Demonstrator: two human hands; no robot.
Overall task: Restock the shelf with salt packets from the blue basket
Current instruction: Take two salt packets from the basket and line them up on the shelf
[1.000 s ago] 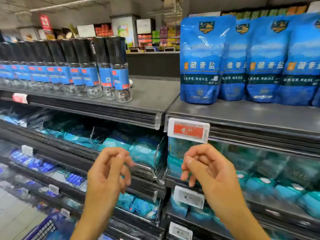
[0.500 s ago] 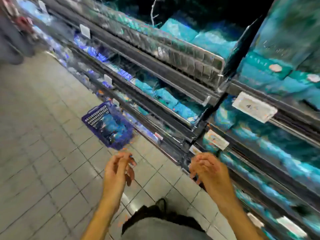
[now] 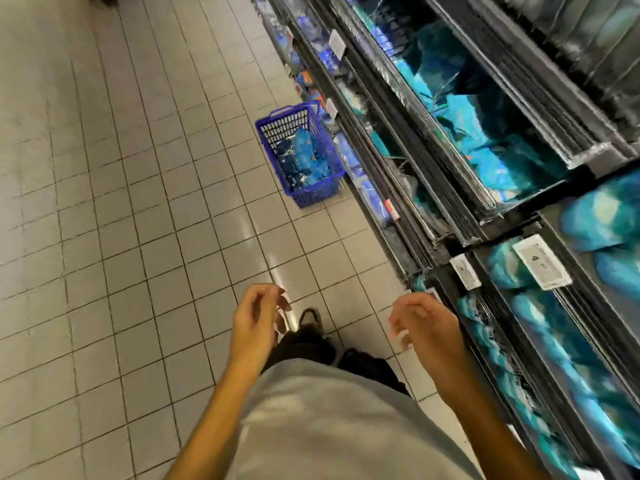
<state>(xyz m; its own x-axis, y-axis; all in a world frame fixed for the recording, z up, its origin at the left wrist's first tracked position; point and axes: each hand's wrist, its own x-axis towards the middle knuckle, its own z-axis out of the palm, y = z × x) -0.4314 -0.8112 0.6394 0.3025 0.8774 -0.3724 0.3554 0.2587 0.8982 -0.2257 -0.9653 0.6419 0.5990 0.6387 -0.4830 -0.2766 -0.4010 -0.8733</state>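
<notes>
Well ahead of our two hands, on the tiled floor (image 3: 121,202), we see the blue basket (image 3: 313,194) standing just beside the foot of the shelf (image 3: 450,209). Inside it lie the salt packets (image 3: 304,157), blue and glossy, heaped loosely toward the basket's nearer end; how many there are we cannot tell.

Our left hand (image 3: 258,320) hangs in the air below the basket in the view, fingers loosely curled, and its grip holds nothing. Our right hand (image 3: 424,323) hangs level with it, apart from it, close to the shelf's front edge; its fingers are also relaxed and slightly bent, and its grip is empty too. Neither hand touches the basket, a packet or the shelf.

Between the two hands, lower down, we see our grey shirt (image 3: 329,427) and a dark shoe (image 3: 310,318) on the tiles.

To the right of our right hand the shelf runs away in tiers, its bins filled with blurred turquoise and blue bags (image 3: 485,157). White price tags (image 3: 542,261) sit on the shelf rails just above the right hand; their print is too smeared to read.
</notes>
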